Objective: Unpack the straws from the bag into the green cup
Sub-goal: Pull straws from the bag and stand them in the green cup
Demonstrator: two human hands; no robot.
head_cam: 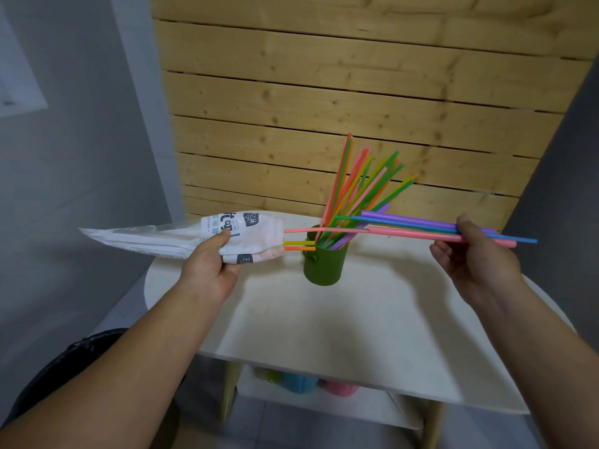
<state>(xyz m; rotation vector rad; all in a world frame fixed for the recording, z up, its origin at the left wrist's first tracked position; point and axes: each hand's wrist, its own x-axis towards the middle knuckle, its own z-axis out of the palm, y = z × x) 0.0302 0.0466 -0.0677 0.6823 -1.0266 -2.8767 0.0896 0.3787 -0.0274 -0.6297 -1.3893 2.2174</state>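
We are gripping the bag (pixel 181 236) level in our left hand (pixel 212 264) at centre left — our right hand (pixel 470 251) is pinching a few straws (pixel 415 225) drawn sideways, freeing them for the green cup (pixel 325 264) at centre.

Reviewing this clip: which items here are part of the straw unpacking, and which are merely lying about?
In the job: bag, gripped by the left hand; loose straws, pinched by the right hand; green cup, holding the standing straws.
Lying about: coloured cups on the lower shelf; wooden slat wall.
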